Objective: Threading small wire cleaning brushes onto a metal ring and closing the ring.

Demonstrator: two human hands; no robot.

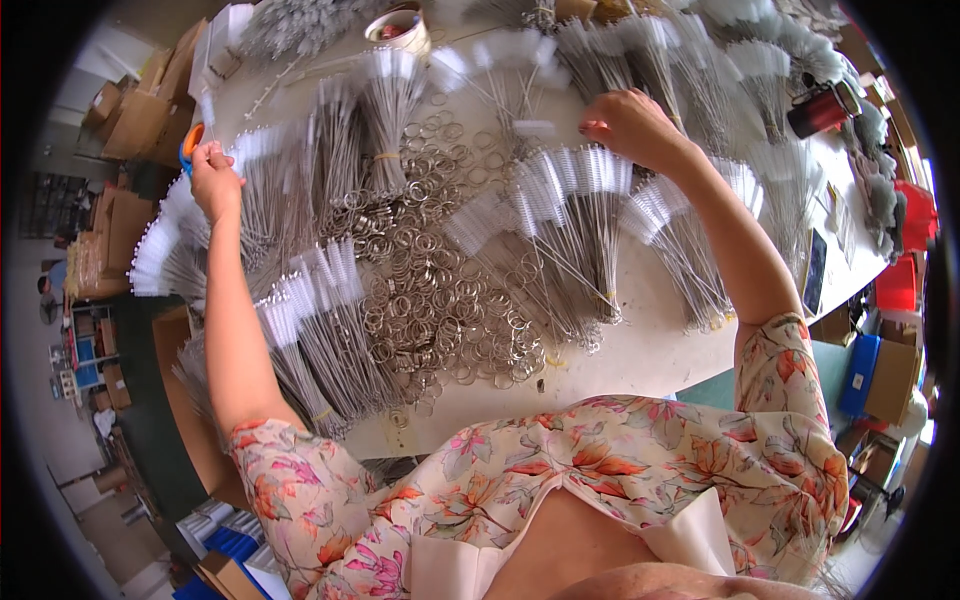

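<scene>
At the far left, my left hand is closed, its fingertips beside an orange-and-blue looped handle that looks like scissors. A blurred white-bristled brush stands just above it. What this hand grips, if anything, is hidden. My right hand is raised over the far middle of the table, fingers curled in and slightly blurred; I cannot make out anything in them. Under it lie thin wire brushes with white bristle heads, bundled. More brush bundles stand between my arms, around a heap of metal rings.
The pale table carries brush bundles on both sides. A round tub stands at the back and a dark red mug at the far right. Cardboard boxes are beyond the left edge, red bins beyond the right.
</scene>
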